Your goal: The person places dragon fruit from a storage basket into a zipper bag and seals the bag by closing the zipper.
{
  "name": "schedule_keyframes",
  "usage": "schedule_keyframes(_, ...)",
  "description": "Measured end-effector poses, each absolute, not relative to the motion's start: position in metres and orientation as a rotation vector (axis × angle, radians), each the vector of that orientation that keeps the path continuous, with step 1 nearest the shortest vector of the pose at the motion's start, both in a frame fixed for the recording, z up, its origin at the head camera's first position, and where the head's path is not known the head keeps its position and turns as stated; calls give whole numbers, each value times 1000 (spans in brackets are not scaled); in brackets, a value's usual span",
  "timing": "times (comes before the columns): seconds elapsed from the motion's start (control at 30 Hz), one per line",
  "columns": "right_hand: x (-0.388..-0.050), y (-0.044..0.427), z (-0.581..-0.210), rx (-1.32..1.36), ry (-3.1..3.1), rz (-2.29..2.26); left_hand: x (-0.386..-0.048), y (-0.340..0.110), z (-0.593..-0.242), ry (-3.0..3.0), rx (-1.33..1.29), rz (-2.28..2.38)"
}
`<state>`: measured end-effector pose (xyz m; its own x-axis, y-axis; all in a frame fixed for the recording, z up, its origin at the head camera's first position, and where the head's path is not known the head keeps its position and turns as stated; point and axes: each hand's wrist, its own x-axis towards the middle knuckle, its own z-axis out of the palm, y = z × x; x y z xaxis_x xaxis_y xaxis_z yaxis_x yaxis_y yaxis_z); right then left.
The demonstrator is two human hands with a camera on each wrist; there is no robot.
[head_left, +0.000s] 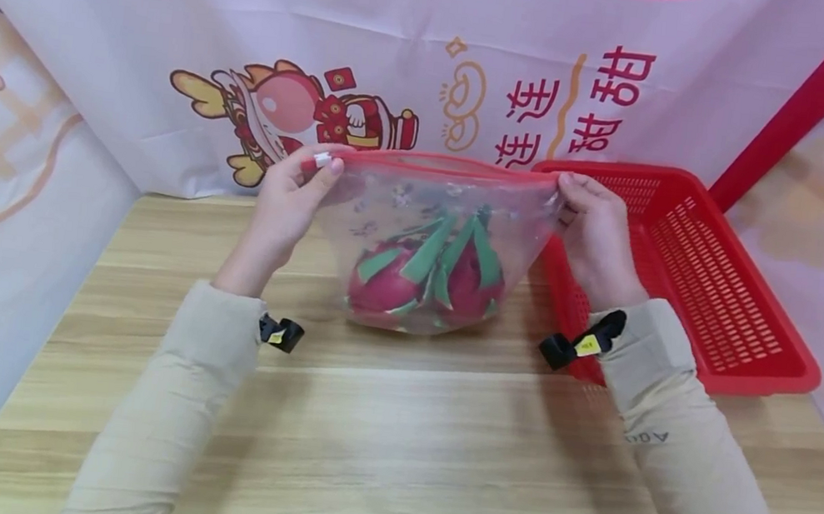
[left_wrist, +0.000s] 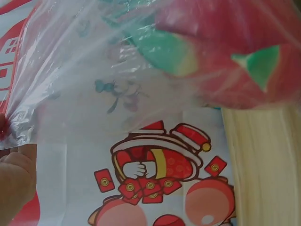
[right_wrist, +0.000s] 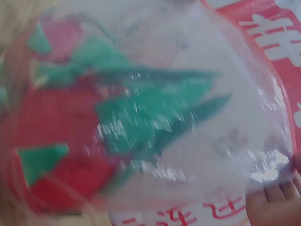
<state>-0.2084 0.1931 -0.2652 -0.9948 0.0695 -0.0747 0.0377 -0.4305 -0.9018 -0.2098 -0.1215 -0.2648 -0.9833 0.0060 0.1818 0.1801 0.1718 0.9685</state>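
A clear zip bag [head_left: 380, 203] with a red zip edge is held up over the table, its top stretched between both hands. Inside it lie two dragon fruits, one on the left [head_left: 382, 283] and one on the right [head_left: 471, 284], pink-red with green leaf tips. My left hand [head_left: 289, 202] pinches the bag's top left corner, beside the white and red slider [head_left: 321, 160]. My right hand [head_left: 596, 239] pinches the top right corner. Through the plastic, the fruits show close up in both wrist views, blurred in the right one.
A red plastic basket [head_left: 789, 330] with slotted walls stands at the right, behind my right forearm. The wooden table [head_left: 392, 448] stretches below the bag. A printed white cloth [head_left: 376, 27] hangs at the back, with more cloth on both sides.
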Motion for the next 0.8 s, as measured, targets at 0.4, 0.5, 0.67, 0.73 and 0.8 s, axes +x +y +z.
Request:
schedule_keyframes(0.4, -209, 179, -226, 61, -2579, 1440, -204, -130, -245, -2527, -258, -1544)
schedule_keyframes(0.5, -202, 158, -215, 274, -2568, 1200, -202, -130, -243, -2530, -269, -1553)
schedule_keyframes(0.67, -197, 118, -201, 650, -2643, 1005, -201, -128, -239, -2557, -300, -1550)
schedule_keyframes(0.73, -199, 103, -197, 747, -2718, 965, -201, -128, -238, -2572, -320, -1522)
schedule_keyframes(0.8, -201, 90, -194, 834, -2771, 923, -201, -129, -236, -2588, -345, -1490)
